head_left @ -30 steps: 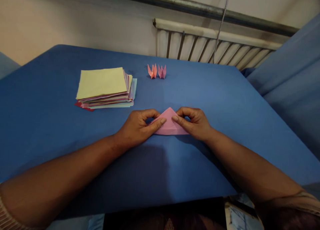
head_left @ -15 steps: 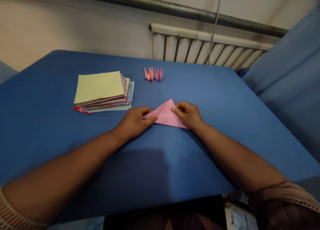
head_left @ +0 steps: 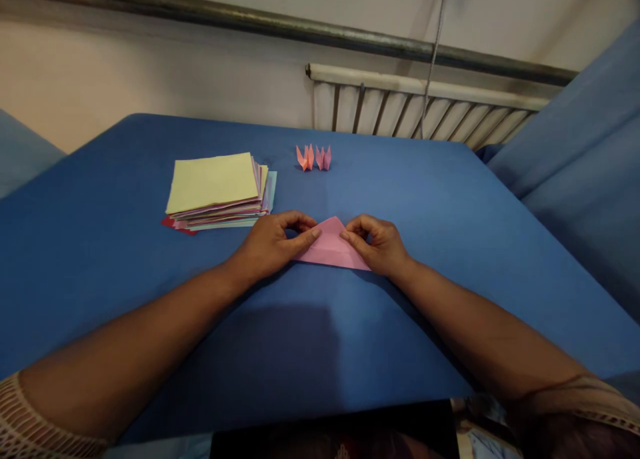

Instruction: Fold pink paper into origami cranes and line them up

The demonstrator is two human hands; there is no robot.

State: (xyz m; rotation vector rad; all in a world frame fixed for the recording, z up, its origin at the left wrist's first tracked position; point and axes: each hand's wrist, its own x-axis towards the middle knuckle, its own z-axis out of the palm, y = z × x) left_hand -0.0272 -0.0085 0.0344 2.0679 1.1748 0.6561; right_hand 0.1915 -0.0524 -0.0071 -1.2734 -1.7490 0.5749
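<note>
A folded pink sheet of paper (head_left: 333, 249) is held just above or on the blue table, its peak pointing away from me and its long edge towards me. My left hand (head_left: 277, 242) pinches its left slope between thumb and fingers. On the right slope, close to the peak, my right hand (head_left: 377, 244) grips the paper with thumb and forefinger. Both side corners are partly hidden by the hands. Beyond them stand two small folded paper figures, an orange one (head_left: 305, 158) and a pink one (head_left: 323, 158), side by side.
A thick stack of coloured paper (head_left: 215, 186), yellow on top, lies left of the hands on the blue-covered table (head_left: 400, 352). Behind the far edge are a white radiator (head_left: 400, 106) and a metal pipe (head_left: 280, 22). Blue fabric (head_left: 590, 126) hangs at the right.
My left hand has slid up from the left corner onto the paper's left slope, nearer the peak. The right hand keeps its pinch. The view has tilted slightly upward.
</note>
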